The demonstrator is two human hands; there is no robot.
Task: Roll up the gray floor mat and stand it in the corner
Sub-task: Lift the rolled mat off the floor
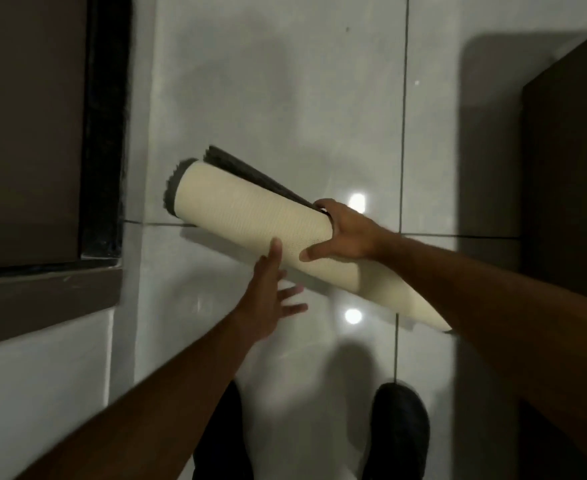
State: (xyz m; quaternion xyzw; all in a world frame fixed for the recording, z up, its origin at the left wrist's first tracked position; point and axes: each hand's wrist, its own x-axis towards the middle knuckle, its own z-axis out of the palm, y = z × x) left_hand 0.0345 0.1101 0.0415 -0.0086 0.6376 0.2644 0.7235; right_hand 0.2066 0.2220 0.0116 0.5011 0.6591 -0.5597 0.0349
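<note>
The floor mat [250, 213] is rolled into a tube, its cream backing outward and gray pile showing at the far end and along a loose flap on top. It hangs tilted above the tiled floor, far end toward the upper left. My right hand [345, 233] grips the roll around its middle, thumb underneath. Below the roll, my left hand [271, 299] is open with fingers spread, one fingertip touching the backing.
A dark brown door with a black frame [103, 133] stands at the left, above a brown baseboard [42, 303]. Dark furniture [569, 168] lines the right side. Glossy white floor tiles [285, 81] lie ahead. My shoe [399, 431] is at the bottom.
</note>
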